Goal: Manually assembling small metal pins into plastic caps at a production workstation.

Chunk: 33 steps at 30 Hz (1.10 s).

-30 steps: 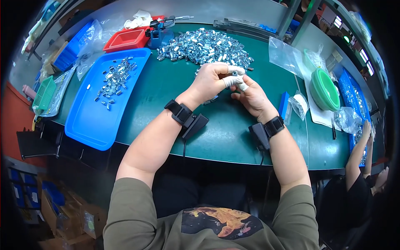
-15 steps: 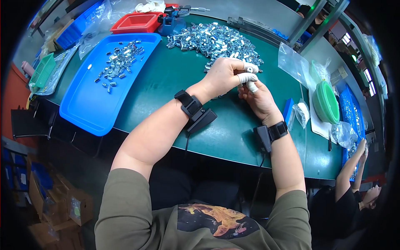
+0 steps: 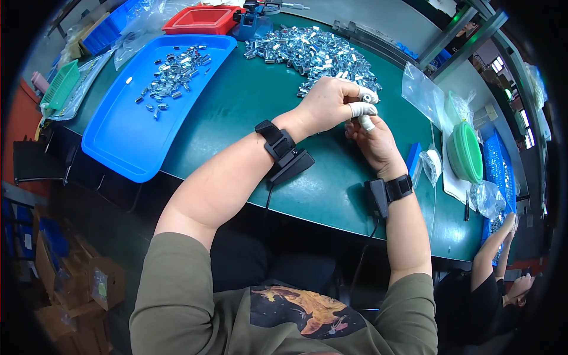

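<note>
My left hand point(image 3: 324, 107) is closed in a pinch, its thumb and forefinger wrapped in white finger covers. Between those fingertips sits a small silvery metal sleeve point(image 3: 367, 99), its round end with a hole showing. Just below and to the right, my right hand point(image 3: 377, 144) is curled, with a white cover on one fingertip that meets the left thumb. Whatever its fingers hold, if anything, is hidden. Both hands are above the green table point(image 3: 296, 186), at the near edge of a large heap of similar metal pieces point(image 3: 322, 52).
To the left lies a blue tray point(image 3: 127, 142) with scattered metal pieces. Behind it stand a red bin point(image 3: 201, 21) and a micrometer point(image 3: 284, 6) on a blue stand. Green bowls point(image 3: 467, 155), plastic bags and a blue bar point(image 3: 413, 157) lie right. A co-worker point(image 3: 473, 302) sits far right.
The whole view has shifted slightly, with the table's contents sitting a little higher in it. Both hands keep nearly the same pose, and the metal sleeve stays in the left pinch.
</note>
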### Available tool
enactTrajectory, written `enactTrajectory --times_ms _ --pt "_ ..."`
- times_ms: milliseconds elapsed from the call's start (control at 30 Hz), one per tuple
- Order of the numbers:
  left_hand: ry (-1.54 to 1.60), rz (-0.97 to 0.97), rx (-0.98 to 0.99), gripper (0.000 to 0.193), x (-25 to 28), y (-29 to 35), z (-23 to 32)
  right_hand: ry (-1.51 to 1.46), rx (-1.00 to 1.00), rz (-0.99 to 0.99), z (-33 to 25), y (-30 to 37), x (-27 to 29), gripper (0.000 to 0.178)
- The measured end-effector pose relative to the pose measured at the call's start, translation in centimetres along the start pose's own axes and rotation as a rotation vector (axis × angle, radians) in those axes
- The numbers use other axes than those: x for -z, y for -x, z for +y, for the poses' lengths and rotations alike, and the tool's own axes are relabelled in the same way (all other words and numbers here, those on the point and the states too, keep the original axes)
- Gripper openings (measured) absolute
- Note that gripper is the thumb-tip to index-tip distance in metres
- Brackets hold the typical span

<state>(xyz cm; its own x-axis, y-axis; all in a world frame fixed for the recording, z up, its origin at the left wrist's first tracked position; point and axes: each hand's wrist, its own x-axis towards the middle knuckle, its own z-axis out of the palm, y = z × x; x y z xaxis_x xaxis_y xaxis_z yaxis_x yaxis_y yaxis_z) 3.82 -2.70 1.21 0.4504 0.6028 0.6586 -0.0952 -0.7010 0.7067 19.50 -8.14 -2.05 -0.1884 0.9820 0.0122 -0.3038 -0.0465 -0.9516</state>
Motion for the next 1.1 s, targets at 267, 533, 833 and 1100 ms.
enactTrajectory --times_ms 267,533,833,1100 --pt "-0.065 -0.058 -0.09 0.021 0.5 0.3 0.8 -0.01 0.036 -0.119 0.0 0.1 -0.4 0.037" --pt "-0.078 -0.058 -0.203 0.022 0.2 0.4 2.8 0.016 0.013 -0.167 -0.9 0.4 -0.7 0.039" --pt "-0.047 -0.04 -0.24 0.021 -0.2 0.6 2.9 -0.039 0.03 -0.113 -1.3 1.0 -2.3 0.027" --pt "-0.079 0.025 -0.279 0.02 -0.2 0.6 2.9 -0.038 0.07 -0.171 -0.9 0.7 -1.9 0.023"
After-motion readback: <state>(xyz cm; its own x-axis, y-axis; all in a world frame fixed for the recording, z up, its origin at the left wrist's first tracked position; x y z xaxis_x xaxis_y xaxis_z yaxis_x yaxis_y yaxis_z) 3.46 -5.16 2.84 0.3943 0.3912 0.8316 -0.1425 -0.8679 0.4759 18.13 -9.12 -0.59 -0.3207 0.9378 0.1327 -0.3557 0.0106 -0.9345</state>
